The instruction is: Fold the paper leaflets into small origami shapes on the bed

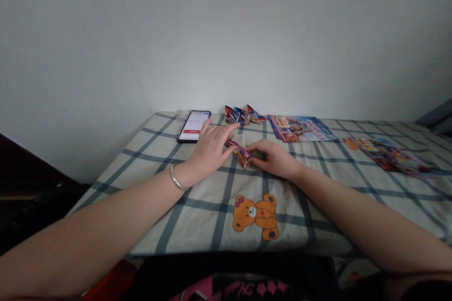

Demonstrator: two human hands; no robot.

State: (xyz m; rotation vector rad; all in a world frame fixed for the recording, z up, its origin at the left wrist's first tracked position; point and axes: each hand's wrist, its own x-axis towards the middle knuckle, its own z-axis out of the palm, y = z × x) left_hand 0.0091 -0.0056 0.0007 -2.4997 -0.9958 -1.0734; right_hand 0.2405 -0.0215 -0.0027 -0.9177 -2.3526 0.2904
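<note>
A small piece of folded printed paper (242, 156), purple and red with yellow lettering and a white part behind it, stands tilted on the tablecloth between my hands. My right hand (275, 157) pinches its right edge between thumb and fingers. From the left, my left hand (213, 148) holds the paper's upper left end with the thumb against it, while the index finger stretches out above. The lower fingers of that hand are partly hidden. Beyond my hands, close to the wall, lie folded paper pieces (242, 115) in similar colours.
A phone (194, 127) with a lit timer screen lies just behind my left hand. Two flat stacks of colourful printed sheets, a nearer-wall stack (300, 129) and a far-right stack (391, 156), lie to the right. The checked tablecloth (197, 225) meets the wall at the back.
</note>
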